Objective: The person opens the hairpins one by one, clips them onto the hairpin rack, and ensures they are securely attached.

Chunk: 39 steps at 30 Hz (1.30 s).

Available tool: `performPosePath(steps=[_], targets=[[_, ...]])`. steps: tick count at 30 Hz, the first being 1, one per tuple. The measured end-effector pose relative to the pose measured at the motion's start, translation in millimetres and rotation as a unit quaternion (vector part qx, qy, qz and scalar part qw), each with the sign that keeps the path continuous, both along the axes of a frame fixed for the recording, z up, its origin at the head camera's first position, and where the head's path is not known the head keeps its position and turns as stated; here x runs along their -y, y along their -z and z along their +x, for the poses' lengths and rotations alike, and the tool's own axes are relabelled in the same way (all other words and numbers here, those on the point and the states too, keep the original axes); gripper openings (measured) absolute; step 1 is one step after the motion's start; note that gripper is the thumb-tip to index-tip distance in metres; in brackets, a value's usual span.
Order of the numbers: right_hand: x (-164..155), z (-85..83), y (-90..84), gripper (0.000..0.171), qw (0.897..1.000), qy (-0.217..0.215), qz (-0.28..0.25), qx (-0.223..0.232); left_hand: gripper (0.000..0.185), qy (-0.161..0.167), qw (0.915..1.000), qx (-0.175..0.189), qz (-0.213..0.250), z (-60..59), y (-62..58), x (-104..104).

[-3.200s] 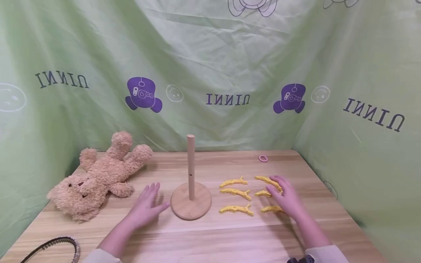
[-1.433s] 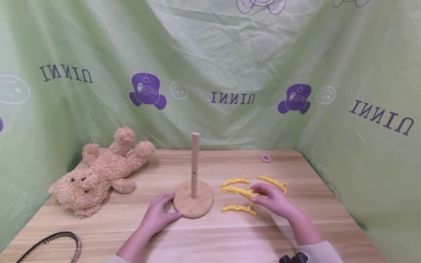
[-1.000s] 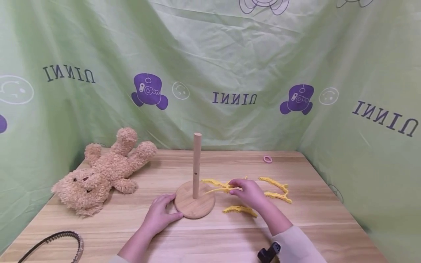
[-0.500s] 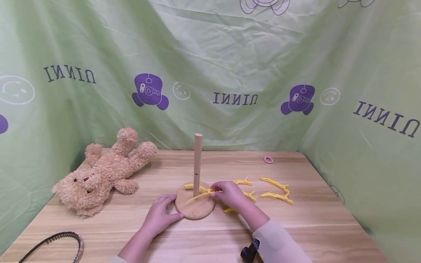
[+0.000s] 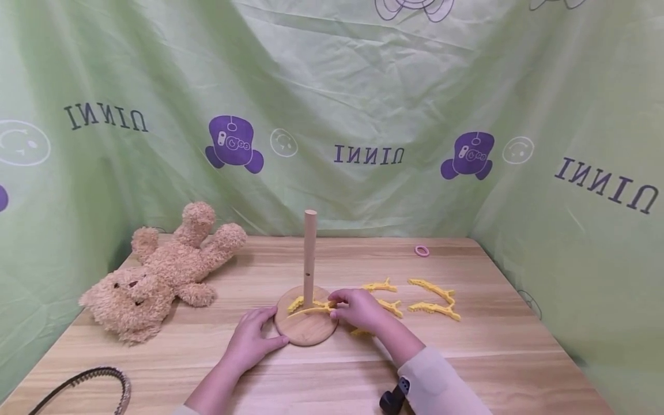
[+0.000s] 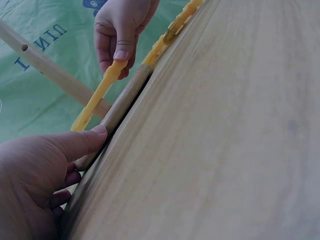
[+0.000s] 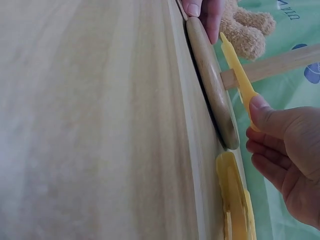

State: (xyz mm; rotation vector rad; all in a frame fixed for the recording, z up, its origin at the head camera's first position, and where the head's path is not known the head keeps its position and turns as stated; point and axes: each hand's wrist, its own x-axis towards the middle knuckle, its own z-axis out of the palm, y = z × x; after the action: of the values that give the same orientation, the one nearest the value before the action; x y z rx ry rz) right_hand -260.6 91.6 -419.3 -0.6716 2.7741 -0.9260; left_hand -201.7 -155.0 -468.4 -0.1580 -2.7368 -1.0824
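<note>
Left hand [image 5: 254,334] holds the round wooden base [image 5: 306,332] between thumb and fingers at its rim; right hand [image 5: 358,309] pinches a yellow alligator hair clip [image 7: 239,72], jaws spread astride the upright wooden post [image 5: 309,253]. A slackened pinch could make it bite askew.

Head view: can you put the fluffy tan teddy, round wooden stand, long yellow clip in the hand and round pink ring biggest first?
Fluffy tan teddy
Round wooden stand
Held yellow clip
Round pink ring
</note>
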Motion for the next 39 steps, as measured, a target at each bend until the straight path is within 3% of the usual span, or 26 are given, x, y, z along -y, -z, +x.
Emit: performPosePath(steps=[8,15,25,32,39], targets=[[-4.7,1.5,-0.2,0.042,1.000,-0.003,-0.002,0.013,0.073,0.000,1.0000,0.004,0.001,-0.8,-0.3,0.0],[-24.6,6.8,-3.9,0.051,0.999,0.006,-0.024,-0.026,0.073,0.001,1.0000,0.008,0.000,-0.4,-2.2,0.1],[-84.7,14.5,-5.7,0.046,0.991,0.113,-0.056,-0.047,0.073,0.004,0.9999,0.011,0.001,-1.0,-1.6,0.2],[-130.8,15.2,2.9,0.050,0.982,0.162,-0.076,-0.051,0.073,0.002,0.9999,0.012,0.004,-1.0,-1.9,0.3],[-180.2,17.8,13.9,0.053,0.970,0.214,-0.078,-0.088,0.075,-0.001,0.9998,0.016,0.008,-0.4,-0.5,0.2]])
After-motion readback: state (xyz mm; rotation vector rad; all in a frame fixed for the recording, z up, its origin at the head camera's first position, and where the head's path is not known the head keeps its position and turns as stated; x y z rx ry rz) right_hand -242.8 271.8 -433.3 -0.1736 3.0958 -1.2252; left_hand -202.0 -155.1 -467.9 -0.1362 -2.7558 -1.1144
